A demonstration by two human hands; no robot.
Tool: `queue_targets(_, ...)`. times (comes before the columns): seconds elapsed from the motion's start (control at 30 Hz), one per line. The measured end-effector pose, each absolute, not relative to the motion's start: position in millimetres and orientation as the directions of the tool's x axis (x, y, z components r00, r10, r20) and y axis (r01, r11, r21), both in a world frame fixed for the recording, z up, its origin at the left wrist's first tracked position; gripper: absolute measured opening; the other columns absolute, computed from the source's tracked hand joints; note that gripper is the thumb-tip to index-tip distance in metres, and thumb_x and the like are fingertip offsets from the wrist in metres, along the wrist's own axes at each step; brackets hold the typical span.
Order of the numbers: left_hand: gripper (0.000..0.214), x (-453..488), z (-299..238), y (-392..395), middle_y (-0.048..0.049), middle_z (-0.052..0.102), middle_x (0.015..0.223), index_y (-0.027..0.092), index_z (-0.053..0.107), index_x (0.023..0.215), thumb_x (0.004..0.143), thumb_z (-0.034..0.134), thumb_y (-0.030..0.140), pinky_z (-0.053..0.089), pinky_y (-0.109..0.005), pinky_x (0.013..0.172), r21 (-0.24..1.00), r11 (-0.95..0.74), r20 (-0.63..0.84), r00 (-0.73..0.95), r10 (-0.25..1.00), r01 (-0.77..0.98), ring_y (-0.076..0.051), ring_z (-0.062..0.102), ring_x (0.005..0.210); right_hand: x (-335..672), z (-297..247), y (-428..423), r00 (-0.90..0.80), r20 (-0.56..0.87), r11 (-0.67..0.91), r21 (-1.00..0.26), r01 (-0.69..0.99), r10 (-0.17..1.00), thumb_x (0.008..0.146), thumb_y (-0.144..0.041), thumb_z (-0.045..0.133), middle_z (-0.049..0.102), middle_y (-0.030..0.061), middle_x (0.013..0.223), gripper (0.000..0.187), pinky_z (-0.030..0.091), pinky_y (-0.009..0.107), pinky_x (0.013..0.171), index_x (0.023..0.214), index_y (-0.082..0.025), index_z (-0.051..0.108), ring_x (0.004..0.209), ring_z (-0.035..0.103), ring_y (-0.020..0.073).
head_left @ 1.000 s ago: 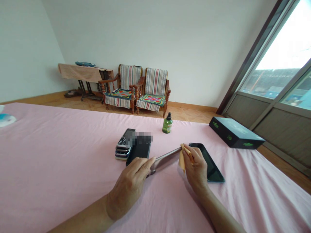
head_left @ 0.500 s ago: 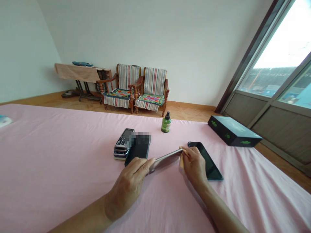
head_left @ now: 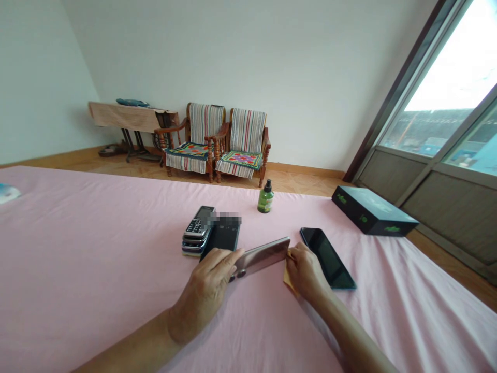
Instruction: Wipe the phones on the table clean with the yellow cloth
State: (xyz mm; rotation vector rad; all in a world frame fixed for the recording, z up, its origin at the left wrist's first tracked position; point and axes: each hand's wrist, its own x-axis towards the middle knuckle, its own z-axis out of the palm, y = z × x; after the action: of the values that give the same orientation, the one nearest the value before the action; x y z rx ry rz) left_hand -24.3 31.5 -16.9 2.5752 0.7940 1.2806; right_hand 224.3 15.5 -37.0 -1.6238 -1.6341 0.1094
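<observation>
My left hand [head_left: 205, 290] grips the near end of a bronze-backed smartphone [head_left: 262, 257], holding it tilted with its back toward me above the pink cloth. My right hand [head_left: 308, 270] is closed on a small yellow cloth [head_left: 288, 277], pressed against the phone's far end. Just right of that hand a black smartphone [head_left: 327, 257] lies screen-up. Beyond my left hand sits a stack of keypad phones [head_left: 196, 237] beside another dark phone [head_left: 223, 234].
A pink cloth covers the table [head_left: 97, 248]. A green spray bottle [head_left: 266, 198] stands at the far edge and a black box [head_left: 373, 211] lies at the right. Two striped wooden chairs [head_left: 217, 142] and a draped sewing table [head_left: 130, 118] stand against the wall.
The phone's far end has dropped lower and its back has turned more toward me. My right hand with the yellow cloth moved down along that end.
</observation>
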Motion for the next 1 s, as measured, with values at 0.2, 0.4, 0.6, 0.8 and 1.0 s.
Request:
queue_targets(0.2, 0.034, -23.0, -17.4, 27.5, -0.0083, 0.061, 0.1, 0.015, 0.053, 0.129, 0.097, 0.043, 0.006, 0.048, -0.029, 0.08, 0.357, -0.847, 0.706, 0.48, 0.52, 0.393, -0.019, 0.057, 0.09, 219.6, -18.5, 6.4, 0.224, 0.591, 0.19, -0.555, 0.81, 0.775, 0.084, -0.014, 0.046, 0.055, 0.0054, 0.084, 0.028, 0.044, 0.028, 0.064, 0.104, -0.014, 0.066, 0.072, 0.057, 0.0175)
queue_targets(0.4, 0.036, -24.6, -18.3, 26.6, -0.0101, 0.061, 0.104, 0.014, 0.051, 0.132, 0.098, 0.042, 0.006, 0.049, -0.031, 0.082, 0.336, -0.857, 0.696, 0.509, 0.506, 0.391, -0.02, 0.057, 0.093, 196.8, -8.5, -6.4, -0.117, 0.602, 0.439, -0.421, 0.794, 0.79, 0.086, -0.002, 0.04, 0.053, 0.0079, 0.095, 0.048, 0.051, 0.03, 0.074, 0.13, -0.015, 0.052, 0.082, 0.057, 0.0181)
queue_targets(0.6, 0.037, -26.6, -19.9, 24.9, -0.0122, 0.063, 0.107, 0.013, 0.048, 0.136, 0.1, 0.038, 0.009, 0.051, -0.036, 0.082, 0.28, -0.906, 0.707, 0.57, 0.417, 0.317, -0.022, 0.057, 0.094, 174.2, 1.7, -17.7, -0.259, 0.453, 0.379, -0.199, 0.904, 0.853, 0.085, 0.001, 0.044, 0.054, 0.0079, 0.092, 0.039, 0.049, 0.033, 0.065, 0.118, -0.015, 0.055, 0.077, 0.054, 0.0208)
queue_targets(0.8, 0.038, -27.6, -17.3, 24.4, -0.0109, 0.064, 0.108, 0.016, 0.046, 0.138, 0.101, 0.041, 0.012, 0.052, -0.036, 0.085, 0.25, -0.925, 0.74, 0.56, 0.373, 0.287, -0.022, 0.059, 0.097, 162.9, 16.0, -24.8, -0.301, 0.398, 0.353, -0.063, 0.933, 0.866, 0.087, -0.006, 0.052, 0.056, 0.0041, 0.081, 0.016, 0.042, 0.032, 0.06, 0.082, -0.018, 0.059, 0.069, 0.055, 0.0207)
queue_targets(1.0, 0.055, -28.0, -16.2, 20.5, -0.0161, 0.046, 0.135, 0.018, 0.032, 0.145, 0.094, 0.052, 0.014, 0.041, -0.048, 0.104, 0.312, -0.851, 0.82, 0.333, 0.466, 0.422, -0.03, 0.044, 0.126, 187.6, 35.8, -22.2, -0.062, 0.498, 0.321, -0.455, 0.83, 0.865, 0.091, -0.017, 0.047, 0.054, 0.0032, 0.078, 0.02, 0.039, 0.028, 0.057, 0.08, -0.017, 0.064, 0.065, 0.054, 0.016)
